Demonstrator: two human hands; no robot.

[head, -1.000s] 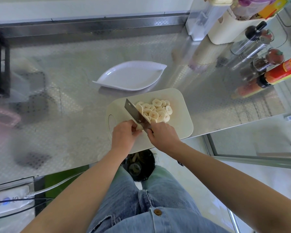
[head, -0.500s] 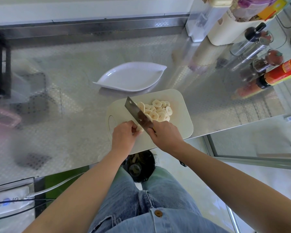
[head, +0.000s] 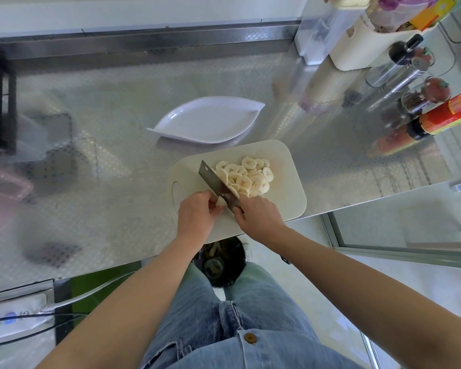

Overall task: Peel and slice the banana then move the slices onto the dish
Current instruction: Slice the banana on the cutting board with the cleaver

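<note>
Head view, left grip point(head: 196, 217) pinching banana stub point(head: 220, 202) just beside knife point(head: 214, 182), right grip point(head: 258, 217) curled round its handle

My banana slices point(head: 246, 177) are pale cream, the board point(head: 285, 193) off-white, the dish point(head: 205, 123) white with a ribbed rim, the worktop point(head: 112, 107) silvery with what seems a fine dimpled pattern.

Place: a kitchen is shown.
Surface: embossed stainless-steel worktop point(head: 112, 107).
Far right corner: red-labelled sauce bottle point(head: 447, 115) and clear glass spice jar point(head: 413, 101) are kept.
</note>
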